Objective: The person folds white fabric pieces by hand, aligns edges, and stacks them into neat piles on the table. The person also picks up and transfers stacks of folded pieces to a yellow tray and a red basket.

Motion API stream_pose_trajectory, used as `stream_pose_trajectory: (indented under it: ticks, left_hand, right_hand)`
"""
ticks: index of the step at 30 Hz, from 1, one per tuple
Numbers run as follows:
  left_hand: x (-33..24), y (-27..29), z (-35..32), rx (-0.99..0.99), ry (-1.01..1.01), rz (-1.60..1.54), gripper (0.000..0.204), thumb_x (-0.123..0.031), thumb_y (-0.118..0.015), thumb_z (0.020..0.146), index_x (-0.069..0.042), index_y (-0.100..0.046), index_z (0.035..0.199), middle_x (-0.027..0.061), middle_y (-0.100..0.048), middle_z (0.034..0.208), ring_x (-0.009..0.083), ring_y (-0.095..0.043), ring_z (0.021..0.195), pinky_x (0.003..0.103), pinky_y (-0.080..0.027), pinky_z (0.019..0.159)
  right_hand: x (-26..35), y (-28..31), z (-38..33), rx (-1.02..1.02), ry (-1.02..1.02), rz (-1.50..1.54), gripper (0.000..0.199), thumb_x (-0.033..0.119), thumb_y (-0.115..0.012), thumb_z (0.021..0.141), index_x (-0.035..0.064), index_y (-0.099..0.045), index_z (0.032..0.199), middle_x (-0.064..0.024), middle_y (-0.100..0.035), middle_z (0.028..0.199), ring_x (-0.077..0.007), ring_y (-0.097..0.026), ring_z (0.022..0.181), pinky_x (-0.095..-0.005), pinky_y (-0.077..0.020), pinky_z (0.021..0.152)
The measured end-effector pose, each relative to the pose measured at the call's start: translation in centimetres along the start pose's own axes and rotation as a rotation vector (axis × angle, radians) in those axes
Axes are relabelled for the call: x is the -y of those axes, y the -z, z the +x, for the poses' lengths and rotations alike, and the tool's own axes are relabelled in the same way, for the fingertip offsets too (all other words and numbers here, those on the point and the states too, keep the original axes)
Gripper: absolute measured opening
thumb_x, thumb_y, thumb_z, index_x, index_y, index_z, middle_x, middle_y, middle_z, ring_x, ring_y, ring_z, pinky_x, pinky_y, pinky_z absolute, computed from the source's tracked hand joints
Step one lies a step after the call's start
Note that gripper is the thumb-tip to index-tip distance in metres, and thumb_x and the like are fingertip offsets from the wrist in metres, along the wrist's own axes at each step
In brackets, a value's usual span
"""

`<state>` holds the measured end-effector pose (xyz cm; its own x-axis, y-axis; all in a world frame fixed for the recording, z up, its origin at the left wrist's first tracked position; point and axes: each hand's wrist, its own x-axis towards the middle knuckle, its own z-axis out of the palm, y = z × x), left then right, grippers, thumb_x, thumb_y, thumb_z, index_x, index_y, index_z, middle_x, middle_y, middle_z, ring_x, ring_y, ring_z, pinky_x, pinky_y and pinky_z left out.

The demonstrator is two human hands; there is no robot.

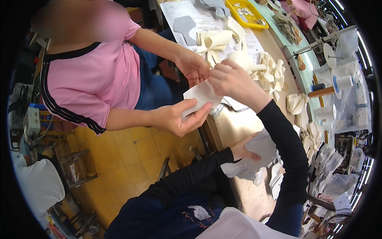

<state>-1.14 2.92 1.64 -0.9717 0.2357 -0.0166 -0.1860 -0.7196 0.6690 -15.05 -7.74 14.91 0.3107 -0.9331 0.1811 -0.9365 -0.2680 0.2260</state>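
My left hand [247, 149] is closed on a sheaf of light grey cut pieces [260, 148], its thumb lying across the top one. Higher up, my right hand [232, 81] has its fingers curled in a pinch at the upper edge of a pale, thin cut piece [202, 95]. A co-worker in a pink shirt holds that same piece from the other side. One of the co-worker's hands [181, 118] grips its lower edge between thumb and fingers; the other hand [193, 67] is beside my right fingertips. My curled fingers partly hide the piece's upper edge.
Curled cream pieces [271, 71] are heaped on the table, with a dark grey flat piece [185, 28] and a yellow tray [248, 15] farther back. Thread spools [343, 83] stand at the right. Several grey stacks [276, 181] lie near my left hand.
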Motion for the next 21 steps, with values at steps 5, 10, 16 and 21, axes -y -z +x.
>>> stream_pose_trajectory:
  ticks: [5, 10, 16, 21]
  left_hand:
    - [-0.3, -0.3, 0.0, -0.002, 0.002, -0.007, 0.100, -0.007, -0.081, 0.070, -0.010, -0.023, 0.152, 0.0084, -0.043, 0.140, 0.0213, -0.034, 0.134, 0.034, -0.027, 0.112]
    - [-0.8, 0.5, 0.4, -0.007, -0.005, 0.070, 0.097, -0.006, -0.080, 0.071, -0.009, -0.025, 0.151, 0.0089, -0.045, 0.139, 0.0217, -0.036, 0.134, 0.036, -0.028, 0.112]
    - [-0.4, 0.6, -0.2, -0.105, 0.110, -0.192, 0.082, -0.006, -0.079, 0.074, -0.005, -0.036, 0.144, 0.0105, -0.055, 0.130, 0.0240, -0.052, 0.122, 0.037, -0.043, 0.103]
    - [0.1, 0.6, -0.7, -0.212, 0.118, -0.229, 0.056, -0.012, -0.071, 0.083, -0.002, -0.048, 0.133, 0.0123, -0.062, 0.118, 0.0216, -0.060, 0.108, 0.037, -0.050, 0.092]
  right_hand:
    - [-0.3, 0.7, -1.4, -0.170, -0.393, 0.040, 0.013, 0.011, -0.063, 0.077, 0.0097, -0.066, 0.090, 0.0006, -0.061, 0.087, -0.0173, -0.061, 0.089, -0.0318, -0.0447, 0.088]
    - [0.7, 0.8, -1.2, -0.107, -0.142, 0.213, 0.033, 0.012, -0.064, 0.078, 0.0172, -0.069, 0.110, 0.0004, -0.063, 0.115, -0.0205, -0.058, 0.113, -0.0389, -0.0395, 0.104]
    - [0.9, 1.9, -4.5, 0.076, -0.390, -0.235, 0.050, 0.008, -0.058, 0.082, 0.0275, -0.063, 0.127, 0.0048, -0.036, 0.154, -0.0178, -0.027, 0.145, -0.0410, -0.0189, 0.121]
    - [4.0, 6.7, -12.5, -0.138, -0.647, -0.071, 0.044, 0.004, -0.062, 0.082, 0.0200, -0.064, 0.123, -0.0004, -0.049, 0.143, -0.0244, -0.039, 0.137, -0.0470, -0.0243, 0.117]
